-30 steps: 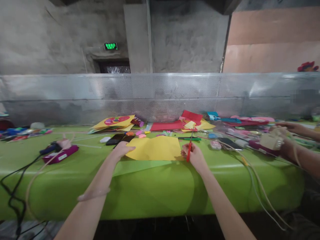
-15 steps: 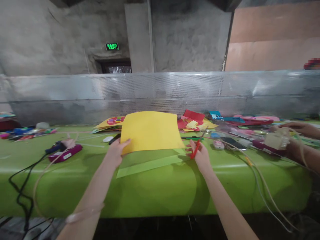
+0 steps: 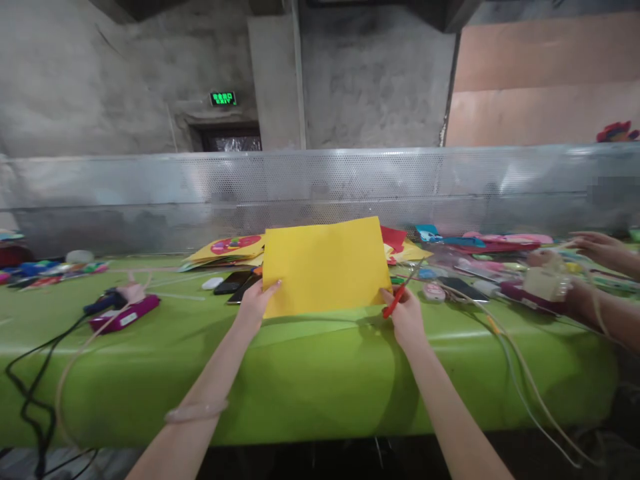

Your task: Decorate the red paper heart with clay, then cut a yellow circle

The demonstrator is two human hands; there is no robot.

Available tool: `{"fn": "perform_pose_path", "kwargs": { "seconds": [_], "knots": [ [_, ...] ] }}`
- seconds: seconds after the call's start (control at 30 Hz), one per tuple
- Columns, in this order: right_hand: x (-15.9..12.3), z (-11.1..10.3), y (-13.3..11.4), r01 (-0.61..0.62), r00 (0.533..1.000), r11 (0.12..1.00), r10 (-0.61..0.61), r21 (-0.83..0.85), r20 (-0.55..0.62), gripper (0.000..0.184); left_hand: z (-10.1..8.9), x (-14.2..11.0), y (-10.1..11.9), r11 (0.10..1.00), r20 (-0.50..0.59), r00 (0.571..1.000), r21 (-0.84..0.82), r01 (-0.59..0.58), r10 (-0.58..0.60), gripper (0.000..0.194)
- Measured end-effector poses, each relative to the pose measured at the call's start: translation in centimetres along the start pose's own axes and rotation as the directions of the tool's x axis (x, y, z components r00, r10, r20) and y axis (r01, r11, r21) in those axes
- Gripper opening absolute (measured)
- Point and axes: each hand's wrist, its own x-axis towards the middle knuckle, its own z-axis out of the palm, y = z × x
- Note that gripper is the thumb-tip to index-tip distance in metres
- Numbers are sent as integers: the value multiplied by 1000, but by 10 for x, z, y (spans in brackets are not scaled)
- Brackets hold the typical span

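Note:
A yellow sheet [image 3: 327,267] stands tilted up in front of me, above the green tabletop. My left hand [image 3: 254,307] is closed on its lower left edge, thumb across the front. At the lower right corner of the sheet, my right hand [image 3: 407,313] pinches the paper. That same hand also holds red-handled scissors [image 3: 395,301], their blades pointing up and to the right. A light green strip [image 3: 300,333] lies on the table, partly covered by the sheet.
Behind the sheet lie yellow papers [image 3: 225,245] and red paper [image 3: 393,239]. Phones [image 3: 233,283] rest left of it, another phone [image 3: 464,289] right. A purple power strip [image 3: 125,315] trails cables. At far right, another person's hands [image 3: 600,250] hold a pale object.
The yellow sheet has moved right and tilted up more. My right hand, with the scissors, has come onto its right corner. The left hand has shifted right with the sheet.

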Motion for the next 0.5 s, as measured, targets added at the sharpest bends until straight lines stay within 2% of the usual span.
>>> {"fn": "perform_pose_path", "kwargs": {
  "seconds": [0.1,0.23,0.37,0.5],
  "knots": [
    [-1,1,1,39,998,996,-42,-79,-41,27,-4,3,2,996,-3,1000,83,-21,22,43],
    [-2,1,3,56,997,990,-63,-127,-48,29,-3,-12,8,994,-41,999,108,-9,13,31],
    [-9,2,-6,68,994,995,-73,-70,-78,30,-1,-23,10,999,-184,982,-22,42,-45,19],
    [-23,9,-18,109,991,990,-115,-86,-71,30,-3,-21,8,982,-271,962,-188,-13,-39,12]
  ]
}}
